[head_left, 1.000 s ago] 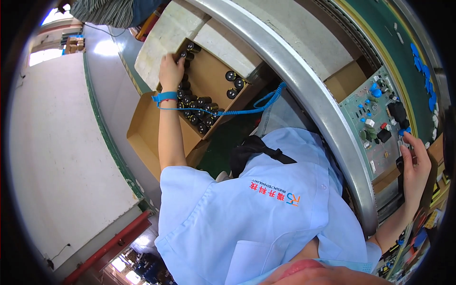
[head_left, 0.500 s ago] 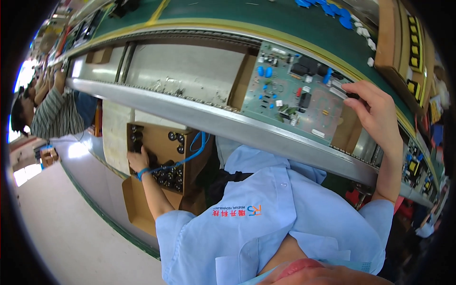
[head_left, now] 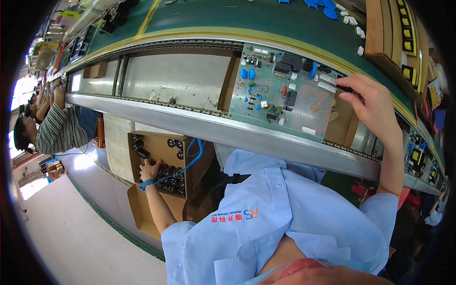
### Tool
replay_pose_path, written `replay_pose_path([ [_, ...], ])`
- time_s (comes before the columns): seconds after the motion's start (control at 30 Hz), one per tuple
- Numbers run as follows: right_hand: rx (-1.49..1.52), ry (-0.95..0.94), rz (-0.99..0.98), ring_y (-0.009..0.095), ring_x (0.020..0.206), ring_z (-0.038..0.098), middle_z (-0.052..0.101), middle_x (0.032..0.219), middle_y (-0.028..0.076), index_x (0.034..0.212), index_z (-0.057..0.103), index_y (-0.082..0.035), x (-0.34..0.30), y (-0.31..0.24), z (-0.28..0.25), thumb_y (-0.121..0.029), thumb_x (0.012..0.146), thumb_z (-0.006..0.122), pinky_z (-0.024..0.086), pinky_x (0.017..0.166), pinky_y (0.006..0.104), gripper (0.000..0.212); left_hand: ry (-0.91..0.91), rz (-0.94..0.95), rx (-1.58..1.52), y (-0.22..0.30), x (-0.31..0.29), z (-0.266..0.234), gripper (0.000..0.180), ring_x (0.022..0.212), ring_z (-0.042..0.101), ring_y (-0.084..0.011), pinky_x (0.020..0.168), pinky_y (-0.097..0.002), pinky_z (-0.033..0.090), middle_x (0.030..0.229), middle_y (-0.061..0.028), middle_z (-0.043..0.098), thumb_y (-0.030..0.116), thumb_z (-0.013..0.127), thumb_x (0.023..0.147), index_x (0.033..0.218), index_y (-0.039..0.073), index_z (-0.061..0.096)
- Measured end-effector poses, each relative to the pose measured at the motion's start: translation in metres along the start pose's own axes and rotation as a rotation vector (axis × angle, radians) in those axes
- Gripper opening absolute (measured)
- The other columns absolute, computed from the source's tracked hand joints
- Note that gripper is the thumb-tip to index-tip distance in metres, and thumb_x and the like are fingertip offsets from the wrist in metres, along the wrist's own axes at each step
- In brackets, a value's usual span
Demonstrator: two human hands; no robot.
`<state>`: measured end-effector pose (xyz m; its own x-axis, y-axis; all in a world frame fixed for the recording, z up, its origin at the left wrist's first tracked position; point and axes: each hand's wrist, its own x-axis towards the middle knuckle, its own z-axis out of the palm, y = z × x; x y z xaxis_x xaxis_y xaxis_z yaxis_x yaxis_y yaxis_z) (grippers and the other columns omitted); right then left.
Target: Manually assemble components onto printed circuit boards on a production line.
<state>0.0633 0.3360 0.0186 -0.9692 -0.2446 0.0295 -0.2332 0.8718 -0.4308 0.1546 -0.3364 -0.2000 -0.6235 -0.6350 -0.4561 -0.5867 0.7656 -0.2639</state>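
Note:
My left hand (head_left: 150,169) reaches down into a cardboard box (head_left: 159,140) of black cylindrical capacitors (head_left: 170,172). Its fingers are bent and spread among them, with the tips partly hidden; a blue wrist strap (head_left: 147,184) circles that wrist. On the rail line lies a green circuit board (head_left: 270,97) set with blue discs, black blocks, a red part and other small components. At the board's right end, my right hand (head_left: 370,107) hovers with thumb and forefinger apart. The forefinger tip is beside two white rectangular components (head_left: 327,82); I see nothing held.
A metal rail (head_left: 190,116) runs between me and the board. Beyond it, a green work surface (head_left: 199,19) holds blue and white parts. Boxed yellow-and-black parts (head_left: 407,45) stand far right, above another populated board (head_left: 418,159). A striped-sleeved person (head_left: 59,128) works at left.
My left hand has moved nearer and a little right inside the box, uncovering capacitors along its far left side. My right hand stays by the board's right end. The whole view has shifted slightly.

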Motion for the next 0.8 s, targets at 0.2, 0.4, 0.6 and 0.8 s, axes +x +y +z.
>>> replay_pose_path([
  [0.2, -0.024, 0.015, 0.018, 0.031, 0.081, 0.064, 0.068, 0.094, 0.01, 0.103, 0.069, -0.004, -0.003, 0.002, -0.005, -0.011, 0.083, 0.069, 0.05, 0.07, 0.0372, 0.021, 0.036, 0.052, -0.007, -0.008, 0.009, 0.02, 0.073, 0.112, 0.057, -0.0487, 0.096, -0.0515, 0.047, 0.132, -0.0261, 0.044, 0.061, 0.068, 0.075, 0.13, 0.016, 0.053],
  [0.4, -0.048, 0.004, -0.003, 0.032, 0.084, 0.064, 0.068, 0.094, 0.01, 0.101, 0.069, -0.004, 0.0, 0.003, -0.002, -0.013, 0.083, 0.068, 0.051, 0.072, 0.0388, 0.02, 0.098, 0.166, -0.014, 0.006, 0.001, 0.005, 0.071, 0.106, 0.059, -0.0495, 0.092, -0.0524, 0.05, 0.131, -0.0264, 0.045, 0.058, 0.07, 0.076, 0.13, 0.016, 0.051],
  [0.6, -0.039, -0.003, 0.001, 0.032, 0.083, 0.064, 0.068, 0.094, 0.01, 0.101, 0.069, -0.004, 0.0, 0.003, -0.002, -0.013, 0.083, 0.068, 0.05, 0.071, 0.0392, 0.02, 0.158, 0.275, -0.045, 0.045, -0.023, -0.003, 0.065, 0.104, 0.06, -0.0492, 0.087, -0.052, 0.052, 0.132, -0.0255, 0.045, 0.053, 0.074, 0.077, 0.127, 0.018, 0.052],
  [0.8, -0.02, -0.006, 0.011, 0.032, 0.082, 0.064, 0.067, 0.094, 0.01, 0.102, 0.068, -0.004, -0.001, 0.003, -0.002, -0.011, 0.083, 0.069, 0.05, 0.07, 0.0384, 0.02, 0.23, 0.477, -0.172, 0.051, -0.038, -0.004, 0.057, 0.114, 0.057, -0.0444, 0.088, -0.0495, 0.052, 0.14, -0.0231, 0.041, 0.052, 0.073, 0.078, 0.12, 0.017, 0.059],
])
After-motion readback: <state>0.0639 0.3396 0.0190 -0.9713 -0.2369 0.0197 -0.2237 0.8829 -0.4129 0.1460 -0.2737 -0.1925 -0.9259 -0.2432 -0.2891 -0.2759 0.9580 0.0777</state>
